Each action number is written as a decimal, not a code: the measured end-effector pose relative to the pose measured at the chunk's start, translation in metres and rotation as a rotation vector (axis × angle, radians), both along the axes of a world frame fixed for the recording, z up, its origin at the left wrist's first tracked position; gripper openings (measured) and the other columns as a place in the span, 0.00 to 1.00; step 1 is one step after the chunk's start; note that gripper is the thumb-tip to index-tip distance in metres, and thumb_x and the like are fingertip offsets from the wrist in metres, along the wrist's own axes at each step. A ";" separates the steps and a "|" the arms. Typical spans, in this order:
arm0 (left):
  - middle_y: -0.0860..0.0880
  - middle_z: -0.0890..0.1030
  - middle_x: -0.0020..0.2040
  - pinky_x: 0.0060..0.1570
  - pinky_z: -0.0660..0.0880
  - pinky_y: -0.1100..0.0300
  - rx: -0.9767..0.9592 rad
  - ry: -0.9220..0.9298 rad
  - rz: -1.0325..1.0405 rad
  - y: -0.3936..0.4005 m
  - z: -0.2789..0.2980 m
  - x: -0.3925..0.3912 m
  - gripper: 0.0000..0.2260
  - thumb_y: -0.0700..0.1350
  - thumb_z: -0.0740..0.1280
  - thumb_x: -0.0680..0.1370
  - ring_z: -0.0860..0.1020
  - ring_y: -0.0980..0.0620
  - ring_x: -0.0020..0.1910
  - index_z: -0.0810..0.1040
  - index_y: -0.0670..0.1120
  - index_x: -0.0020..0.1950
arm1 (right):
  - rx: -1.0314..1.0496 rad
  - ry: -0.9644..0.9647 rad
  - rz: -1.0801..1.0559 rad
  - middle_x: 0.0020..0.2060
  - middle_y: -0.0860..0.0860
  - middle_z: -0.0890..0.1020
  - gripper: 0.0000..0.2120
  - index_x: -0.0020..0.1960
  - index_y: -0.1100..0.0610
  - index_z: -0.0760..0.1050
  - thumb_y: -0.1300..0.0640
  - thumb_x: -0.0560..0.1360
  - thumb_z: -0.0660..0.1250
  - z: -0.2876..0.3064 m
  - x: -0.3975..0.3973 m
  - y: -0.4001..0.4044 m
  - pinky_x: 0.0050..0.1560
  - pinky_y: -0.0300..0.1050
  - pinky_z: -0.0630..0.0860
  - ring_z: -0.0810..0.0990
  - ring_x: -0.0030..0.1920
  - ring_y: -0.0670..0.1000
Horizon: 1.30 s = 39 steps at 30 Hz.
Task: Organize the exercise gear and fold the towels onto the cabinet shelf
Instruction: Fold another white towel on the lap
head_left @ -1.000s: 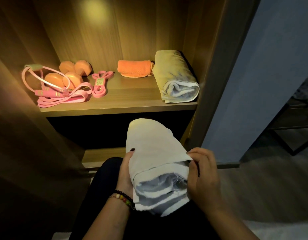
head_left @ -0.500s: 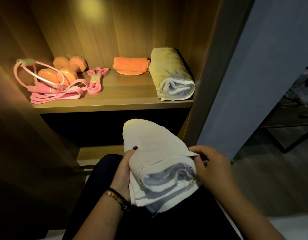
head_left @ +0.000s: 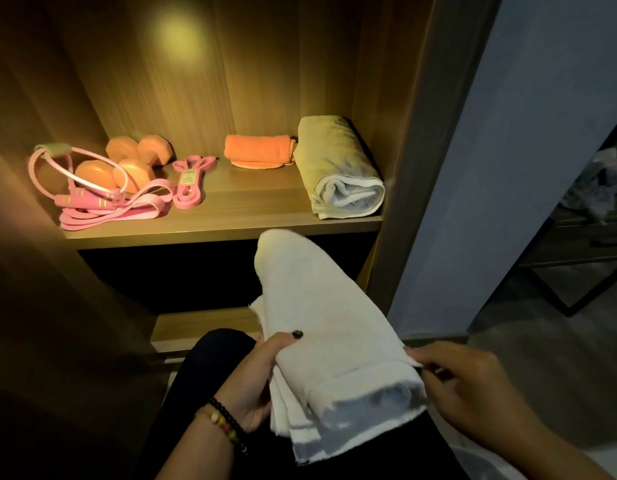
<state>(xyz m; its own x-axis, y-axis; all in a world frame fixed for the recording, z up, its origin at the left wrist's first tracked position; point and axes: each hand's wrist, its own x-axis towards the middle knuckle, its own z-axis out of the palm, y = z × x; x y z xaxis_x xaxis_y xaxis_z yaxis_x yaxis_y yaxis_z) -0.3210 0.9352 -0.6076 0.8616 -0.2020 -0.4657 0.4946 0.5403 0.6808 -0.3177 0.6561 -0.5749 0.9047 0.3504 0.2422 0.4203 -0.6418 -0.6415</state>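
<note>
A white towel [head_left: 320, 327], partly rolled, lies over my lap below the lit cabinet shelf [head_left: 230, 216]. My left hand [head_left: 258, 375] grips its left side with the thumb on top. My right hand [head_left: 469, 386] pinches the towel's right edge. On the shelf sit a rolled pale towel [head_left: 338, 168] at the right, a folded orange towel [head_left: 258, 150] beside it, orange dumbbells [head_left: 133, 164] at the left, a pink jump rope [head_left: 78, 181], and pink resistance bands [head_left: 189, 181].
The cabinet's side wall [head_left: 404, 133] stands right of the shelf, with a blue-grey wall [head_left: 507, 168] beyond it. A dark metal-framed piece of furniture [head_left: 584, 265] stands on the floor at far right. A lower shelf edge [head_left: 203, 323] shows beneath.
My right hand has slid from the towel's rolled front out to its right edge. The rolled end has turned and loosened a little on my lap.
</note>
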 end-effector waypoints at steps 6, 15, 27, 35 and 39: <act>0.47 0.81 0.61 0.54 0.78 0.48 0.184 -0.279 0.029 -0.013 0.021 -0.004 0.38 0.45 0.77 0.62 0.80 0.43 0.59 0.68 0.52 0.70 | 0.444 0.547 -0.134 0.49 0.52 0.85 0.07 0.49 0.52 0.84 0.58 0.72 0.70 0.038 0.038 -0.004 0.46 0.44 0.82 0.83 0.48 0.51; 0.48 0.81 0.61 0.51 0.79 0.56 0.318 -0.483 -0.101 -0.014 0.066 0.001 0.43 0.41 0.83 0.56 0.80 0.47 0.60 0.70 0.48 0.68 | 1.330 0.857 -0.054 0.31 0.54 0.84 0.07 0.31 0.56 0.84 0.55 0.64 0.71 0.066 0.108 0.064 0.29 0.42 0.79 0.83 0.30 0.53; 0.37 0.75 0.66 0.58 0.73 0.37 0.089 -0.449 0.183 -0.006 0.109 0.077 0.41 0.50 0.81 0.62 0.75 0.35 0.63 0.68 0.43 0.71 | 1.196 1.036 0.193 0.48 0.59 0.84 0.32 0.48 0.54 0.85 0.55 0.43 0.82 0.065 0.139 0.066 0.51 0.57 0.77 0.82 0.46 0.60; 0.48 0.83 0.48 0.34 0.77 0.59 0.331 -0.245 0.581 -0.015 0.098 0.108 0.17 0.38 0.72 0.72 0.81 0.52 0.42 0.77 0.45 0.60 | 1.141 1.215 0.066 0.52 0.59 0.84 0.32 0.51 0.54 0.85 0.45 0.49 0.84 0.027 0.118 0.069 0.51 0.53 0.78 0.84 0.50 0.59; 0.47 0.81 0.42 0.34 0.75 0.60 0.277 -0.205 0.595 0.000 0.099 0.140 0.13 0.40 0.73 0.71 0.80 0.53 0.37 0.77 0.43 0.53 | 0.957 1.145 0.042 0.57 0.57 0.82 0.43 0.63 0.54 0.77 0.48 0.49 0.83 0.025 0.122 0.070 0.55 0.56 0.79 0.82 0.56 0.60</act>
<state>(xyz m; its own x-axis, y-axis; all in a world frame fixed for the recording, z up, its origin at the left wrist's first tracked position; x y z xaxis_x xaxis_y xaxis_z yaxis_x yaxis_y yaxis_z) -0.1812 0.9352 -0.5089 0.8651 0.4360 -0.2480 0.0144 0.4727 0.8811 -0.1956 0.7259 -0.5496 0.7516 0.5028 -0.4269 -0.5823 0.2016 -0.7876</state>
